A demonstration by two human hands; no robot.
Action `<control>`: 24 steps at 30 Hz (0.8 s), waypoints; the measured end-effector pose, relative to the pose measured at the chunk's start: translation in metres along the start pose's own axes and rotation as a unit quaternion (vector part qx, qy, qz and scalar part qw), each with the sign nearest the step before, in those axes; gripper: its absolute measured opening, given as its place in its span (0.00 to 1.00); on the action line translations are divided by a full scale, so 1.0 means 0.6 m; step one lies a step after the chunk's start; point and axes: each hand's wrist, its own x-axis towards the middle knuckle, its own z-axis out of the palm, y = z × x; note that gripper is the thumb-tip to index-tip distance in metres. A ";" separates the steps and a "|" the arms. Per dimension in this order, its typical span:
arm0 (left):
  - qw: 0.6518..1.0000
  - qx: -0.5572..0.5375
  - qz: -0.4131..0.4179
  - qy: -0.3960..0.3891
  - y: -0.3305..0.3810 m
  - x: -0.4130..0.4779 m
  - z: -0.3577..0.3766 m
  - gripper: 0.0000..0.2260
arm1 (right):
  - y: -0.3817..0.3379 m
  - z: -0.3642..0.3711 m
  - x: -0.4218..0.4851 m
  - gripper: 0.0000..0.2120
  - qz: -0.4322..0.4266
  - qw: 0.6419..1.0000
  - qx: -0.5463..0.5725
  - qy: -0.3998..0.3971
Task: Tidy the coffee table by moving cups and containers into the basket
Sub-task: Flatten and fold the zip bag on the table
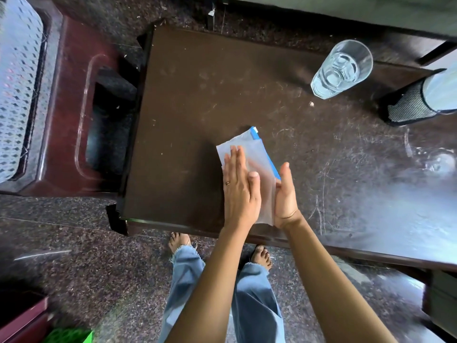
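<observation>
A clear plastic zip bag [257,154] with a blue strip along one edge lies on the dark brown coffee table [188,100], near its front edge. My left hand [238,186] presses flat on the bag with straight fingers. My right hand [285,194] holds the bag's right edge, with the thumb up along the blue strip and the fingers tucked in at the bag's side. An empty clear drinking glass [342,68] stands at the table's far right. A corner of a green basket [71,336] shows on the floor at the bottom left.
A maroon plastic chair [66,107] stands tight against the table's left side. A black mesh holder [408,105] sits on the table at the right, below the glass. My bare feet and jeans are on the speckled floor in front of the table.
</observation>
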 end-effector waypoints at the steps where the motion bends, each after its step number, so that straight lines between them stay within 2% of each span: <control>1: 1.000 0.015 -0.010 0.009 -0.005 0.003 0.006 0.32 | -0.004 0.000 -0.003 0.35 0.004 1.000 0.008 -0.018; 3: 0.999 0.038 -0.023 0.026 -0.011 0.006 0.012 0.33 | -0.012 0.001 -0.009 0.25 -0.020 0.999 -0.020 -0.021; 6: 0.998 0.058 -0.022 0.032 -0.010 0.007 0.017 0.28 | -0.019 -0.011 -0.006 0.12 -0.106 0.978 -0.164 0.070; 10: 0.992 0.114 0.001 0.052 -0.011 0.010 0.014 0.26 | -0.033 -0.014 0.012 0.03 -0.177 0.876 -0.418 0.160; 11: 0.990 0.129 0.006 0.051 -0.013 0.012 0.014 0.26 | -0.040 -0.012 0.017 0.03 -0.186 0.853 -0.457 0.169; 14: 0.987 0.157 0.012 0.033 -0.016 0.017 0.013 0.27 | -0.061 -0.012 0.031 0.11 -0.222 0.764 -0.584 0.160; 15: 0.986 0.165 0.015 0.025 -0.016 0.019 0.012 0.28 | -0.067 -0.014 0.036 0.12 -0.224 0.749 -0.606 0.148; 21: 0.981 0.193 0.016 -0.007 -0.012 0.031 0.010 0.33 | -0.103 -0.005 0.057 0.11 -0.219 0.697 -0.679 0.073; 24: 0.978 0.210 -0.009 -0.006 -0.012 0.035 0.013 0.34 | -0.109 -0.004 0.071 0.11 -0.186 0.688 -0.699 0.058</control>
